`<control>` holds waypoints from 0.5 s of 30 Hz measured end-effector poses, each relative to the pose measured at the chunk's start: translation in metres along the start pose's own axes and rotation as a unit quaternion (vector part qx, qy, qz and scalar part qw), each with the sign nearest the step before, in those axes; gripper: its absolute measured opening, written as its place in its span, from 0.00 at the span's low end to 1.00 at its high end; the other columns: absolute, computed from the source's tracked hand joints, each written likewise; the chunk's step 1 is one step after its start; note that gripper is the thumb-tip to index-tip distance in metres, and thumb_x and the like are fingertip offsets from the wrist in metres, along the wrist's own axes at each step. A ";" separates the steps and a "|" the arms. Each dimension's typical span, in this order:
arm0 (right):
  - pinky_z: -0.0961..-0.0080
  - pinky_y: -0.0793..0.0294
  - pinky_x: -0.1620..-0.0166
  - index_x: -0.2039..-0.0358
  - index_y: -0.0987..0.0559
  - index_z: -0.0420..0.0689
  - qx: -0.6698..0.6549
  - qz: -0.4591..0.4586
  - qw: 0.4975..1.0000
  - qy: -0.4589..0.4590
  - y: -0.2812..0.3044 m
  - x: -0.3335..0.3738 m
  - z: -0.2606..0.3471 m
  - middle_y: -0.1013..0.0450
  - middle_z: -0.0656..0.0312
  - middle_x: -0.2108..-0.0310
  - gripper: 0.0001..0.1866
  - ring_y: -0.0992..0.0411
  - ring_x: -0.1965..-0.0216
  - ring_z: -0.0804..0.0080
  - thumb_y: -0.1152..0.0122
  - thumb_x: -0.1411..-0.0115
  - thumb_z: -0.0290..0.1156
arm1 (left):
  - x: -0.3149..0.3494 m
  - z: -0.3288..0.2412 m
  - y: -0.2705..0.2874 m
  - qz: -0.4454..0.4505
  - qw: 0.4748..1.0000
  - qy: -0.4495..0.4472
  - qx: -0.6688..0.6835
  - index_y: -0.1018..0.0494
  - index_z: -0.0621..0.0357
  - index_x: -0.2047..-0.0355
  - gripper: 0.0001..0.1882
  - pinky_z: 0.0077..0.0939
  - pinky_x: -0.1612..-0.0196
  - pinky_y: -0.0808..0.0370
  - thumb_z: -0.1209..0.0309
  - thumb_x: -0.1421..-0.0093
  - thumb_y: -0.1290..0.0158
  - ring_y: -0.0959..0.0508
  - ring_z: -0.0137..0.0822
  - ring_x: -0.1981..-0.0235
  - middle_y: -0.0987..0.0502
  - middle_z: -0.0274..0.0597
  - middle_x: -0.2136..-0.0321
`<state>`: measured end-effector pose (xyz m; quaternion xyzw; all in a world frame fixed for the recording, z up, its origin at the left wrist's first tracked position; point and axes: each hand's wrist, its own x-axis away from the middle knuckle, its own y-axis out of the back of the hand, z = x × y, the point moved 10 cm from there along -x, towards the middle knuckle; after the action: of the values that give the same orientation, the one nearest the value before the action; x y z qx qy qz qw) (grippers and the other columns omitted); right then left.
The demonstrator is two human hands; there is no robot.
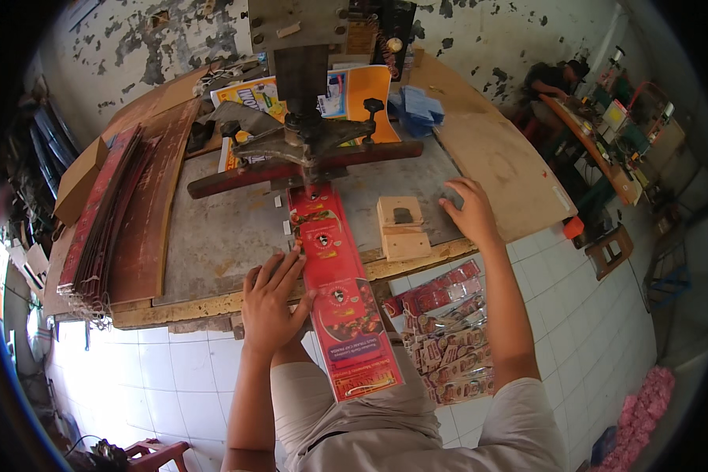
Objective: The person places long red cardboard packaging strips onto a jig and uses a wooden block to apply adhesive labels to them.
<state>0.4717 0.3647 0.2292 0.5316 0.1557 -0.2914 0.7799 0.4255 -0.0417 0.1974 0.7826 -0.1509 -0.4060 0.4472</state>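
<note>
The left hand (275, 297) lies palm down at the near edge of the worktop (228, 236), fingers extended and slightly apart, its fingertips and thumb touching the left edge of a long red printed packaging strip (332, 267). The strip runs from beneath the press (305, 138), ahead of the left hand, back past that hand's thumb and over the worktop's edge, its near end hanging above the person's lap. Bowls of food and round emblems are printed along it.

The right hand (473, 211) is open and holds nothing visible, its fingers half bent and spread, over the right part of the worktop; whether it touches the surface cannot be told. Just left of it sits a pale wooden block (402, 228) with a small dark pad on top, between the right hand and the strip.

Beyond both hands, the press carries a long crossbar with dark knobs above it; behind stand yellow and orange printed sheets (370, 90). Farther ahead of the right hand is a blue stack (418, 110). Well left of the left hand lie reddish-brown boards (138, 212) beside a cardboard box (82, 182). Below the right hand, past the edge, are more printed strips (452, 338). Far off to its right, a co-worker (560, 81) bends over another table (580, 130).
</note>
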 end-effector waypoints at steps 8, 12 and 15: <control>0.56 0.18 0.50 0.56 0.13 0.37 0.161 0.150 0.970 0.098 -0.032 -0.019 -0.005 0.18 0.49 0.56 0.11 0.19 0.56 0.45 0.34 0.34 0.30 | 0.002 0.003 0.003 -0.008 1.000 0.004 0.021 0.23 0.55 0.35 0.32 0.53 0.30 0.35 0.58 0.37 0.36 0.27 0.49 0.31 0.24 0.39 0.31; 0.57 0.17 0.52 0.58 0.13 0.37 0.180 0.149 0.965 0.118 -0.037 -0.020 -0.006 0.18 0.48 0.58 0.09 0.18 0.57 0.46 0.38 0.33 0.27 | 0.004 0.004 0.004 -0.010 1.000 0.006 0.024 0.23 0.55 0.35 0.31 0.53 0.30 0.35 0.57 0.37 0.36 0.27 0.49 0.31 0.23 0.39 0.31; 0.60 0.16 0.54 0.55 0.15 0.38 0.054 0.065 0.995 0.061 -0.020 -0.022 -0.035 0.18 0.49 0.59 0.09 0.16 0.57 0.53 0.41 0.30 0.23 | 0.004 0.004 0.004 -0.013 0.999 0.005 0.029 0.23 0.55 0.35 0.31 0.53 0.29 0.35 0.56 0.36 0.37 0.27 0.48 0.31 0.24 0.39 0.31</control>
<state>0.4442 0.3982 0.2135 0.5989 0.1523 -0.2149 0.7563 0.4253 -0.0483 0.1976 0.7989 -0.1504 -0.4036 0.4197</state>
